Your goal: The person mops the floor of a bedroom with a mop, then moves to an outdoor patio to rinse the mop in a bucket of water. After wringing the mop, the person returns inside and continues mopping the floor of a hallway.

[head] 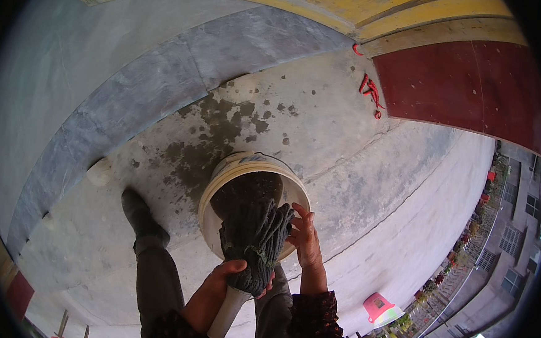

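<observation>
A dark, wet-looking string mop head [259, 238] lies over the near rim of a cream plastic bucket [208, 190] holding dark water. My left hand [229, 273] is closed around the mop's base, where the strands meet a pale tubular handle [229, 313]; its fingers come out on the far side. My right hand [304, 236] is at the right edge of the strands, with its fingers spread and curved and the fingertips against or just beside them. Bits of green matter cling to the strands.
Dark wet patches [197, 155] mark the concrete floor behind the bucket. Red chillies [372, 91] lie by a dark red panel [461, 85]. A grey stone step [141, 77] curves across the left. A pink bucket [377, 305] stands at lower right. My boot [142, 214] is left of the bucket.
</observation>
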### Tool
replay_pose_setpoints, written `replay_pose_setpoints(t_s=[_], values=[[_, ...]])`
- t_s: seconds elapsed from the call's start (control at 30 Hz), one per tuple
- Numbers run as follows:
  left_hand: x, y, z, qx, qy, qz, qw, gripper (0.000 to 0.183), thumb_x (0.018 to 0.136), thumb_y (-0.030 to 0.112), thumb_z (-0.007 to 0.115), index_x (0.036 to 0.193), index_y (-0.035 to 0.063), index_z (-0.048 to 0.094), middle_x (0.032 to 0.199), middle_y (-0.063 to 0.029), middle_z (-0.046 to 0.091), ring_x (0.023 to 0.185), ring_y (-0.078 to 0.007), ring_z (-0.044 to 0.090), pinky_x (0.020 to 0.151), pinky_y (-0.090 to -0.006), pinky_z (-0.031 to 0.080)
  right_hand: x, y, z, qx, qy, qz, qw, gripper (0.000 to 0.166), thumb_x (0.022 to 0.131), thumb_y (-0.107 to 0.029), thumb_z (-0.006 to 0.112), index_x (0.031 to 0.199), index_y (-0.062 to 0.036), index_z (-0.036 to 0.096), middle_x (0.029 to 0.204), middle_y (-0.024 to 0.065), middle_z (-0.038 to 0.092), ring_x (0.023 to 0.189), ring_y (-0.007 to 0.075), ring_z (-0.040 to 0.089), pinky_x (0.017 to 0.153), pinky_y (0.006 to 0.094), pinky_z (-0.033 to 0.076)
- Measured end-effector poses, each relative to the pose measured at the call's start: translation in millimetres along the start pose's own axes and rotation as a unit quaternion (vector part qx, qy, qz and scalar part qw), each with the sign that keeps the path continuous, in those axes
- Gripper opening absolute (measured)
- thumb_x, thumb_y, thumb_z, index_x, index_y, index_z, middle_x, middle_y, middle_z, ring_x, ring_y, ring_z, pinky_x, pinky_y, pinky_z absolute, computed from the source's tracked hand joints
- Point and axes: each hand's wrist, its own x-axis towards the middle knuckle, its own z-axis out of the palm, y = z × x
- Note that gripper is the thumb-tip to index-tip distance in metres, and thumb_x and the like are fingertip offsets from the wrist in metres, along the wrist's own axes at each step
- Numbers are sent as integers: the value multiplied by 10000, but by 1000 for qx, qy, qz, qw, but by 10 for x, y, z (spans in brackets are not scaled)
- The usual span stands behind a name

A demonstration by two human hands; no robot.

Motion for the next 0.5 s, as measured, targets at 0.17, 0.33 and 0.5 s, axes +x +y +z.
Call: replay_pose_setpoints(t_s=[0.17,0.33,0.5], values=[[-20,-112,83,4,3,37,999,771,717,431,653,1244,-82,424,1024,-242,585,840,-323,612,620,-386,507,-247,367,598,375,-104,69,918,915,809,-683,486,1433,-51,271,1349,147,456,1221,273,472,1025,415,383],[12,39,-30,54,24,14,998,603,777,302,663,1210,-62,455,999,-198,609,801,-299,647,627,-376,546,-58,-137,628,311,-170,-42,934,975,671,-500,777,1396,-22,331,1267,154,518,1145,263,533,1001,388,416],[66,-7,144,156,103,75,980,495,743,125,750,1147,-37,514,956,-114,631,855,-215,649,740,-329,545,-129,-540,738,69,-107,-20,992,540,687,-96,741,1162,-24,495,1069,65,591,991,161,555,887,286,438]])
